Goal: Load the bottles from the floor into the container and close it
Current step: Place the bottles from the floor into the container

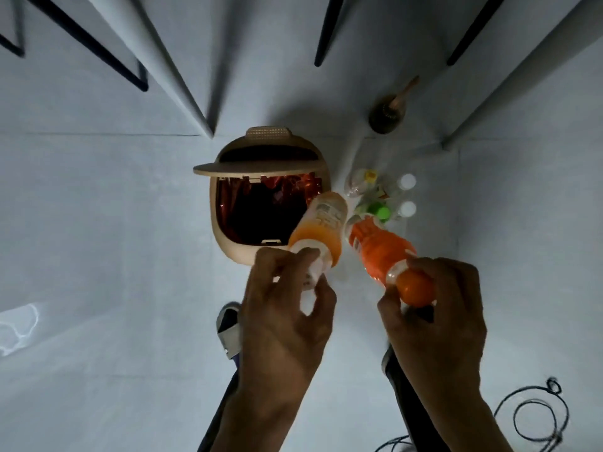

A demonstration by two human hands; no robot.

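Note:
A beige bin [228, 246] stands on the floor with its lid [257, 164] raised and a dark red liner inside. My left hand [287, 308] grips the neck of an orange juice bottle [319, 230], whose base hangs over the bin's right rim. My right hand [437, 318] holds an orange ribbed bottle [378, 246] by its orange cap end, just right of the bin. Several more bottles [378, 197] stand on the floor right of the bin, with yellow, green and white caps.
A dark round jar with a wooden stick [386, 115] stands behind the bottles. Black furniture legs [323, 37] come down at the top. A black cable [535, 415] coils at the lower right. My sandalled foot [228, 331] is below the bin.

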